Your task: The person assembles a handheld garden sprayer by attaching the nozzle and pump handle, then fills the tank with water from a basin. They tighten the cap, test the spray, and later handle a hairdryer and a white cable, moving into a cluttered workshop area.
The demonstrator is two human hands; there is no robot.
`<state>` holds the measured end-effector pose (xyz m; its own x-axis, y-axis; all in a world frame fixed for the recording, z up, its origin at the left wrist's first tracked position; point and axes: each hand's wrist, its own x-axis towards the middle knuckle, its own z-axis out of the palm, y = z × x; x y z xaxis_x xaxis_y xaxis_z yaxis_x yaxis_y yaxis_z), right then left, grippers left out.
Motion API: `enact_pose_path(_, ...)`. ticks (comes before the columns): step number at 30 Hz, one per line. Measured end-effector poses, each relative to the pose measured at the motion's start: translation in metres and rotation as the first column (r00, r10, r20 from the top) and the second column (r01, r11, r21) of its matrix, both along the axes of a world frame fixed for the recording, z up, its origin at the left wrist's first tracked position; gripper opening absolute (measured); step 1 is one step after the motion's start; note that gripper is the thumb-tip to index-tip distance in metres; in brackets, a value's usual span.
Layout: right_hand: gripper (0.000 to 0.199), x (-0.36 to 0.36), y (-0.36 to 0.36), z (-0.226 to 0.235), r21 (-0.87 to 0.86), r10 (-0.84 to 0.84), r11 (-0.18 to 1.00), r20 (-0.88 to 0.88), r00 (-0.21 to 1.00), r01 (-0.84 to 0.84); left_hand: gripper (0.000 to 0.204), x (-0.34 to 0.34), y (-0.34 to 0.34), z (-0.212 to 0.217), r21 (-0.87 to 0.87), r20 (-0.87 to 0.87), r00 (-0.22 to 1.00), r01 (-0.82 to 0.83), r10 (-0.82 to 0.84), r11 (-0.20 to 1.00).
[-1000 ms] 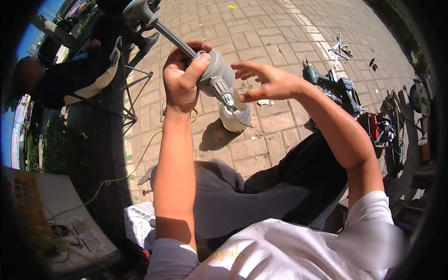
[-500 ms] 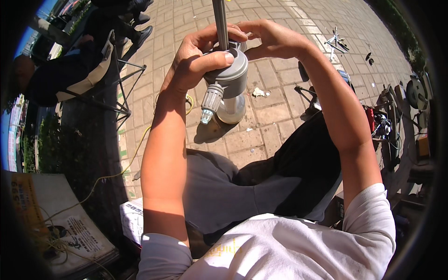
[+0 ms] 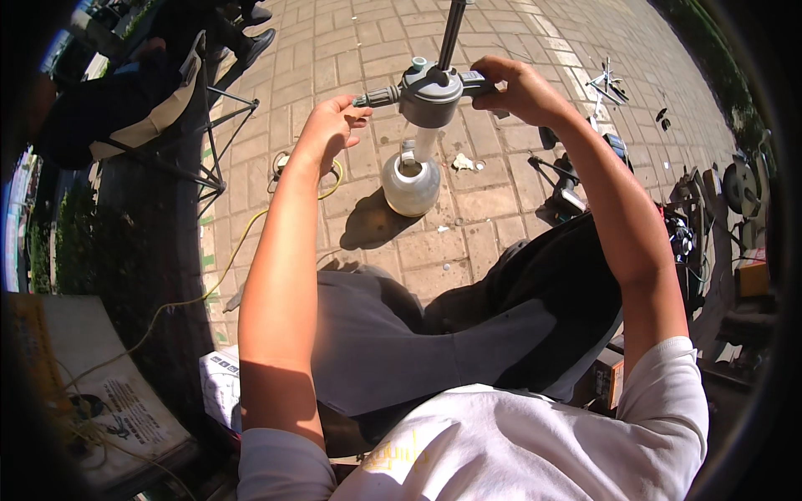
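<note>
A grey pump-like tool has a round head [image 3: 431, 93], with a dark rod [image 3: 453, 35] rising from its top. Below it, a clear tube [image 3: 427, 144] leads down to a rounded, translucent bottle [image 3: 413, 190] on the paving. My right hand [image 3: 522, 90] is closed around the grey handle [image 3: 476, 83] at the head's right side. On the other side, the fingertips of my left hand [image 3: 327, 129] pinch the pale tip of a ribbed grey nozzle [image 3: 383, 96], its lower fingers loosely spread. Those fingers partly cover the tip.
Tools and metal parts [image 3: 683, 238] lie along the right. A black-framed folding chair [image 3: 219, 138] with a seated person is at upper left. A yellow cord [image 3: 238, 242] crosses the paving toward a board [image 3: 117, 392] at lower left. White scraps [image 3: 462, 162] lie beyond the bottle.
My left hand has left the top of the head and moved left to the nozzle. My right hand now grips the handle. The head has risen and turned, exposing the bottle's mouth.
</note>
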<state>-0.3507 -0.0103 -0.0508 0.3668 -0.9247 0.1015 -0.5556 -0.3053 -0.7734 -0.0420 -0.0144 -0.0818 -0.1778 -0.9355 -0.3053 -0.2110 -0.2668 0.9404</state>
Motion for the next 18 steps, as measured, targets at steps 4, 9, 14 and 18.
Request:
enact_pose_path(4, 0.04, 0.01, -0.001, 0.003, -0.045, -0.049, 0.998, -0.115, 0.992, 0.044, 0.044, 0.002, 0.001, -0.001, -0.131, 0.077, 0.997, 0.04, -0.03, 0.991)
enact_pose_path(9, 0.04, 0.015, -0.008, -0.022, -0.062, -0.024, 0.998, -0.087, 0.996, 0.018, 0.055, 0.017, 0.004, 0.021, -0.145, 0.096, 0.995, 0.01, 0.004, 0.989)
enact_pose_path(14, 0.038, 0.036, -0.017, -0.057, -0.134, 0.067, 0.987, -0.153, 0.986, -0.088, 0.056, 0.042, -0.004, 0.017, -0.2, 0.203, 0.979, 0.035, 0.006, 0.979)
enact_pose_path(18, 0.038, 0.044, -0.019, -0.084, -0.122, 0.083, 0.987, -0.17, 0.982, -0.105, 0.053, 0.043, -0.007, 0.018, -0.245, 0.191, 0.981, 0.072, -0.025, 0.967)
